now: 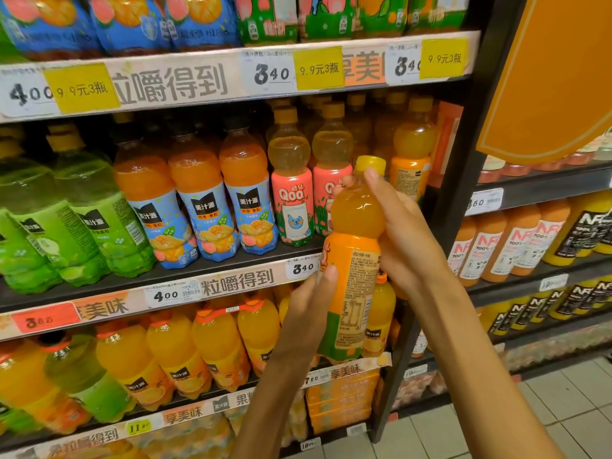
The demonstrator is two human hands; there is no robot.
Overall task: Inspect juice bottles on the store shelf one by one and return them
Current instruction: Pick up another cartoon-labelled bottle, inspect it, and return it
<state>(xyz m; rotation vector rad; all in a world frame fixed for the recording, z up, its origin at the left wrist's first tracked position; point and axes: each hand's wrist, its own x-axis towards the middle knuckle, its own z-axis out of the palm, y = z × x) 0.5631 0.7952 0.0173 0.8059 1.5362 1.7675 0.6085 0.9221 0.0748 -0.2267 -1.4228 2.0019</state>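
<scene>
- The right hand reaches in from the lower right, forearm rising steeply, and wraps the upper part of an orange juice bottle; its thumb lies up along the neck, just below the cap, and its fingers curl round the far side.
- The left hand comes up from below, its thumb pressed on the label's left edge and its fingers behind the lower half, so both hands are clamped on the same bottle.
- The bottle stands nearly upright, tilted slightly to the right at the top, with a yellow cap, orange liquid in a bulbous shoulder, and an orange label with fine print and a green band near the base.
- It is held in the air in front of the middle shelf, before the pink-labelled bottles and just left of the dark upright post.
- The bottle's middle and printed panel show between the two grips.
</scene>
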